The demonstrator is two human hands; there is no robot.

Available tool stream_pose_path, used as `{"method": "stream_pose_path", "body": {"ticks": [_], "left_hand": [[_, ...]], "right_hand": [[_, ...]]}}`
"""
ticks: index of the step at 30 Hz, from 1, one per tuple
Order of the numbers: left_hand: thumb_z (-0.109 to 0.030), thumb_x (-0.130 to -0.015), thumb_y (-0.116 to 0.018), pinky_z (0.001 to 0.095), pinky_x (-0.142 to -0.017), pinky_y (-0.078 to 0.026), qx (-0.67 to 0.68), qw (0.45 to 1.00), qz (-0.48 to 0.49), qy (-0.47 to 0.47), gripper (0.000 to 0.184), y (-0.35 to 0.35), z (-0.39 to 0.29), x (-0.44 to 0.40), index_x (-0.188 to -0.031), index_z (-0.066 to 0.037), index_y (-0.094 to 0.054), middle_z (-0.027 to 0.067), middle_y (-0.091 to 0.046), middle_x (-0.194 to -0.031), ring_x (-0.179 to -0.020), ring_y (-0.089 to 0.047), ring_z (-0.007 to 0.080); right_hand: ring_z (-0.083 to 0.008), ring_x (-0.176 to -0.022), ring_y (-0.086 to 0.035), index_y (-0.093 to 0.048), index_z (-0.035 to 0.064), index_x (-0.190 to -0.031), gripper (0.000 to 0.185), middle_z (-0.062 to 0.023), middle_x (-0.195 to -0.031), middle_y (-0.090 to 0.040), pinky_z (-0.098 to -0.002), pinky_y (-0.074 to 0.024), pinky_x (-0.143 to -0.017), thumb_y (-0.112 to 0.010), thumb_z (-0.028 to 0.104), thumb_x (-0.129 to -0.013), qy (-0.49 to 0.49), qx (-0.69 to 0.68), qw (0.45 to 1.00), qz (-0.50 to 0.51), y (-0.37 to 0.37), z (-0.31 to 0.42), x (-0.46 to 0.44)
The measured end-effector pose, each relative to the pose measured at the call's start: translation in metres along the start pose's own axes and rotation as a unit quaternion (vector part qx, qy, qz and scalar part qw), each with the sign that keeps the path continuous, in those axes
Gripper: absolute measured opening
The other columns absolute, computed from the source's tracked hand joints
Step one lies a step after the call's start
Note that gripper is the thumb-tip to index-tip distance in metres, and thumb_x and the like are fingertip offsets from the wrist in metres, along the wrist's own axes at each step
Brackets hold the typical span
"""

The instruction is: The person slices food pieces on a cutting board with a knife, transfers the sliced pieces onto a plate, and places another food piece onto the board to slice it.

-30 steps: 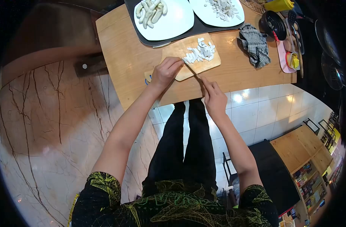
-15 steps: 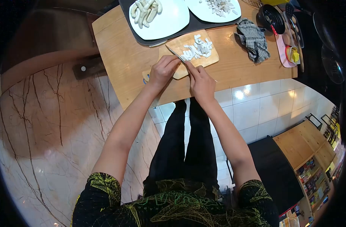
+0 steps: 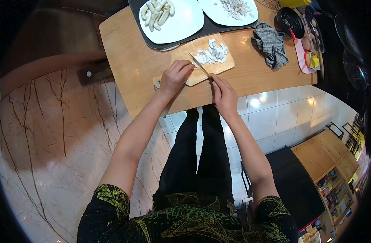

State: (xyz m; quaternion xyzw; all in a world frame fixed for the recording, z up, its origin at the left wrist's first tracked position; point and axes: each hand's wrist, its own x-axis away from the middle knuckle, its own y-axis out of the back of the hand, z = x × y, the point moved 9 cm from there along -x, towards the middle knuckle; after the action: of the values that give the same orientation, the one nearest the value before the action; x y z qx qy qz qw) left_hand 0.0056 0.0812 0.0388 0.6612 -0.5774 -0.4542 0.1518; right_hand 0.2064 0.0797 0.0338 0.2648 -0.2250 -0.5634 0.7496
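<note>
A wooden cutting board [image 3: 205,75] lies near the table's front edge, with cut white pieces [image 3: 215,52] spread over its upper right part. My right hand [image 3: 225,94] is wrapped round the handle of a knife [image 3: 201,67], whose blade points up and left over the board. Over the board's left side, my left hand [image 3: 176,77] is closed at the fingertips, close to the blade; what it pinches is mostly hidden, with a bit of white at the fingertips. A blue loop [image 3: 157,84] shows beside that hand.
Behind the board, a dark tray [image 3: 177,43] bears a white plate [image 3: 179,30] of whole peeled pieces and another plate [image 3: 222,18] of cut bits. To the right are a checked cloth [image 3: 270,44], a black bowl [image 3: 290,22] and a pink board [image 3: 302,60].
Between the earlier frames my right hand brought the knife left towards my left hand; now it has drawn back right and down. My left hand has barely moved.
</note>
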Motion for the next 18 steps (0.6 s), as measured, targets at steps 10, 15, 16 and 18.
{"method": "stream_pose_path", "body": {"ticks": [10, 15, 16, 18], "left_hand": [[-0.002, -0.085, -0.082, 0.0355, -0.076, -0.063, 0.005, 1.000, -0.008, -0.005, 0.021, 0.000, 0.001, 0.001, -0.105, -0.006, -0.076, 0.0047, -0.075, -0.104, -0.096, -0.074, 0.0245], [-0.002, -0.085, -0.082, 0.0354, -0.076, -0.063, 0.004, 1.000, -0.005, -0.009, 0.021, 0.000, -0.001, 0.001, -0.105, -0.006, -0.076, 0.0048, -0.075, -0.105, -0.096, -0.074, 0.0246], [-0.002, -0.085, -0.082, 0.0353, -0.076, -0.063, 0.004, 1.000, -0.003, -0.008, 0.021, 0.000, -0.001, 0.001, -0.105, -0.006, -0.076, 0.0049, -0.075, -0.105, -0.096, -0.074, 0.0246], [-0.002, -0.086, -0.082, 0.0352, -0.076, -0.063, 0.004, 1.000, -0.002, -0.006, 0.020, 0.000, 0.000, 0.001, -0.105, -0.006, -0.076, 0.0050, -0.075, -0.105, -0.096, -0.074, 0.0245]], "right_hand": [[-0.0270, -0.080, -0.071, -0.074, 0.0243, -0.138, 0.040, -0.0048, -0.091, -0.067, -0.0389, -0.0564, -0.066, -0.072, 0.012, -0.100, -0.017, 0.093, 0.996, -0.001, 0.012, 0.013, 0.027], [-0.0267, -0.081, -0.071, -0.074, 0.0254, -0.138, 0.041, -0.0047, -0.091, -0.067, -0.0386, -0.0565, -0.066, -0.072, 0.012, -0.100, -0.014, 0.104, 0.994, 0.008, 0.013, 0.010, 0.027], [-0.0267, -0.081, -0.071, -0.074, 0.0256, -0.138, 0.041, -0.0047, -0.091, -0.067, -0.0386, -0.0566, -0.066, -0.072, 0.012, -0.100, -0.014, 0.110, 0.994, 0.011, 0.012, 0.010, 0.026], [-0.0267, -0.080, -0.071, -0.074, 0.0257, -0.138, 0.041, -0.0046, -0.091, -0.067, -0.0388, -0.0565, -0.066, -0.072, 0.012, -0.100, -0.010, 0.104, 0.994, 0.007, 0.010, 0.012, 0.023]]}}
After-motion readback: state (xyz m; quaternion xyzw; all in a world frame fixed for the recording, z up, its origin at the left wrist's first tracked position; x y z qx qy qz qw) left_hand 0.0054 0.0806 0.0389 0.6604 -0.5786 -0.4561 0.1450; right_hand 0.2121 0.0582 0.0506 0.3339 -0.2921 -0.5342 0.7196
